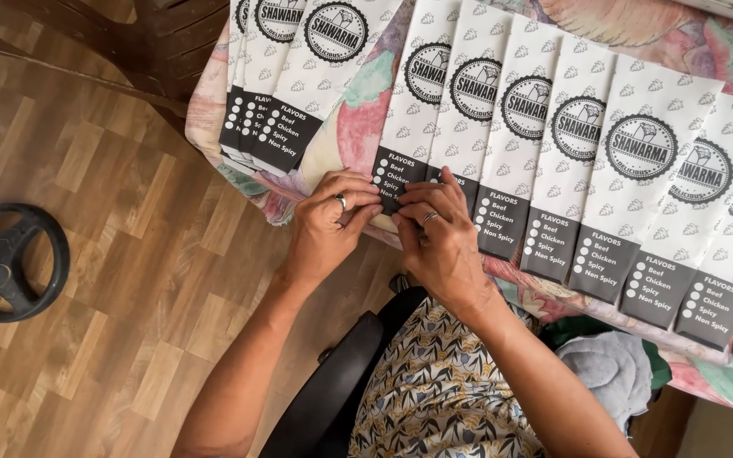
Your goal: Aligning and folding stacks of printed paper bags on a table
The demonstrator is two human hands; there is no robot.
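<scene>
A row of several long white paper sleeves (545, 136) with round black emblems and dark lower bands lies overlapping on a table covered by a flowery cloth (358, 127). My left hand (328, 225) and my right hand (439, 233) meet at the dark bottom end of the leftmost sleeve of that row (413, 102). Both hands pinch its lower edge with their fingertips. Each hand wears a ring.
A separate stack of the same sleeves (286, 68) lies at the table's left end. A black steering-wheel-shaped ring (10, 263) rests on the wooden floor at left. I sit on a black chair (332, 390); grey and green cloth (612, 365) lies under the table edge.
</scene>
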